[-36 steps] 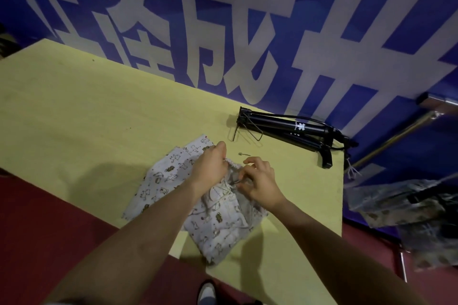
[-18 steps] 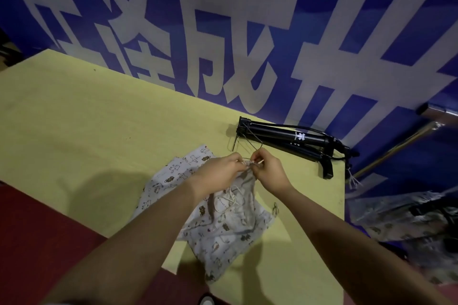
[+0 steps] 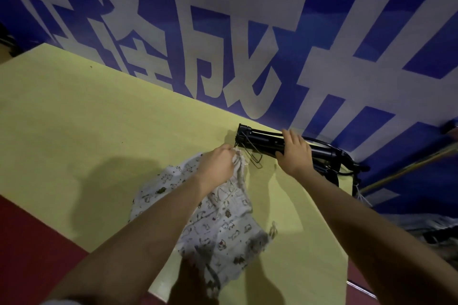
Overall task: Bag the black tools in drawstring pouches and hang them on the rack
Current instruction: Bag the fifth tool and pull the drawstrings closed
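The left hand pinches the gathered mouth of a printed drawstring pouch, which trails back from that hand across the yellow surface toward the person. Just to its right, the right hand curls over the black tool lying at the far edge of the surface, thumb under, fingers on top. Beyond both hands hangs a blue banner with large white Chinese characters, cropped; one looks like 成. The pouch bears small cartoon prints, too blurred to read.
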`<state>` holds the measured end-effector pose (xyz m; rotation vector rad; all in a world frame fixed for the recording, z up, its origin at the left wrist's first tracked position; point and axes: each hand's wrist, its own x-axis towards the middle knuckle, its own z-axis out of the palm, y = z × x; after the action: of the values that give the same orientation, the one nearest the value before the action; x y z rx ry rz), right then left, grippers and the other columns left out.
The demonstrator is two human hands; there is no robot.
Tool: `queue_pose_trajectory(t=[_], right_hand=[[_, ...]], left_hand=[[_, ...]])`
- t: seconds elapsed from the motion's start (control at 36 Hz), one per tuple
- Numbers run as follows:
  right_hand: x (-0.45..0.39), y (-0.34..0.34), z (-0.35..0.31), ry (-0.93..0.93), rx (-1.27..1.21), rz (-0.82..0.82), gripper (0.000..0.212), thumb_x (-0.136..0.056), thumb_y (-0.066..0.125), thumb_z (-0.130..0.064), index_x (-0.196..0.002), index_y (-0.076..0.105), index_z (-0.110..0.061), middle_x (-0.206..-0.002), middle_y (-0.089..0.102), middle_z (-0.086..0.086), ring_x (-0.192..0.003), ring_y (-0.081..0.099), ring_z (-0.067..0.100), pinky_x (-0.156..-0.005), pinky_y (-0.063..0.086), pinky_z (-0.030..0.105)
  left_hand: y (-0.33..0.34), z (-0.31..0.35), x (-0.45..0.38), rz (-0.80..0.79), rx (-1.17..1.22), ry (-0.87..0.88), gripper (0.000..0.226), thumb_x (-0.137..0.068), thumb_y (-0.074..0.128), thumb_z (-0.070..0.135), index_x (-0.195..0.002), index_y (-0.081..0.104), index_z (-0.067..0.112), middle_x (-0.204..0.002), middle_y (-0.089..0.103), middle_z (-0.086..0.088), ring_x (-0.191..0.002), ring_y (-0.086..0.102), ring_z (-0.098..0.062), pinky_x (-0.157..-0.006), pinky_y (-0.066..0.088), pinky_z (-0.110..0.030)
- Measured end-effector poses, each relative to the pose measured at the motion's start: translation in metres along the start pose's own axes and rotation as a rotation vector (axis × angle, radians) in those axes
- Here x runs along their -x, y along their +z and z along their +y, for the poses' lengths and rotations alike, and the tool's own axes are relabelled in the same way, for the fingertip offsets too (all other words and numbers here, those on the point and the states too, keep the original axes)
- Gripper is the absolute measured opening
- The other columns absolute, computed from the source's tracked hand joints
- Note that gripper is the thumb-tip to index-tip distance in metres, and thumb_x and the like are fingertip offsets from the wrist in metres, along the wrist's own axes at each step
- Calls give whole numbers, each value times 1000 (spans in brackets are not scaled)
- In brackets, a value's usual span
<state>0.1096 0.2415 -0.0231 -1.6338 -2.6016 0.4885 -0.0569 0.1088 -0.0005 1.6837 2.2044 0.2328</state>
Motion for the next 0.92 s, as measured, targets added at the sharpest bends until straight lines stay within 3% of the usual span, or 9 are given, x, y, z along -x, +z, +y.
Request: queue_pose_trajectory(t=[0.11, 0.19, 0.33, 0.47, 0.58, 0.72, 0.78, 0.92], right_hand=[[-18, 4, 11, -9, 132, -95, 76, -94, 55, -30, -152, 7, -19, -158, 19, 10, -146, 14, 32, -119, 5, 47], [-26, 8, 13, -17, 239, -101, 77, -92, 57, -33, -151, 11, -15, -150, 29, 14, -140, 24, 35, -117, 13, 49], [-35, 15, 15, -66, 383, 3, 49, -94, 55, -24, -137, 34, -14, -137, 35, 14, -127, 35, 34, -111, 26, 45], [-38, 16, 21, -165, 374, 13, 37, -92, 55, -17, -126, 39, -14, -123, 55, 11, -117, 48, 30, -113, 23, 42], [-28, 9, 20, -201, 357, 67, 37, -93, 53, -19, -127, 39, -15, -118, 59, 10, -110, 53, 30, -105, 33, 38], [-8, -14, 14, -208, 291, 120, 42, -88, 57, -30, -125, 42, -15, -115, 55, 10, -103, 50, 29, -81, 36, 33], [2, -23, 11, -228, 313, 140, 43, -87, 58, -35, -122, 43, -15, -112, 55, 9, -101, 49, 29, -75, 32, 32], [29, -35, 2, -236, 288, 142, 49, -88, 58, -44, -125, 40, -18, -116, 52, 8, -104, 52, 28, -74, 46, 36]], left_hand=[[6, 3, -8, 24, 50, -48, 41, -90, 45, 2, -130, 54, 6, -141, 45, -5, -111, 58, -26, -89, 51, -38], [10, 5, -14, 36, 55, -68, 39, -91, 44, 2, -128, 55, 4, -139, 46, -7, -109, 58, -25, -84, 49, -33], [11, 8, -20, 19, 55, -90, 38, -93, 44, 6, -130, 53, 5, -139, 45, -6, -111, 58, -24, -84, 47, -31], [13, 6, -19, 8, 81, -96, 39, -93, 45, 6, -131, 52, 6, -144, 42, -5, -111, 58, -23, -82, 44, -25], [13, -1, -18, -47, 74, -113, 47, -93, 45, 5, -140, 41, 5, -152, 30, -4, -118, 55, -24, -93, 47, -32], [8, -7, -10, -222, 87, -88, 71, -89, 48, 0, -150, 12, 4, -160, 1, -2, -135, 38, -27, -104, 42, -41], [5, -7, -5, -249, 110, -80, 79, -87, 50, -1, -151, 3, 6, -160, -7, -1, -136, 36, -28, -97, 43, -36], [-5, -3, 10, -222, 243, -96, 88, -85, 55, -4, -151, -2, 11, -159, -14, 2, -135, 37, -24, -75, 44, -21]])
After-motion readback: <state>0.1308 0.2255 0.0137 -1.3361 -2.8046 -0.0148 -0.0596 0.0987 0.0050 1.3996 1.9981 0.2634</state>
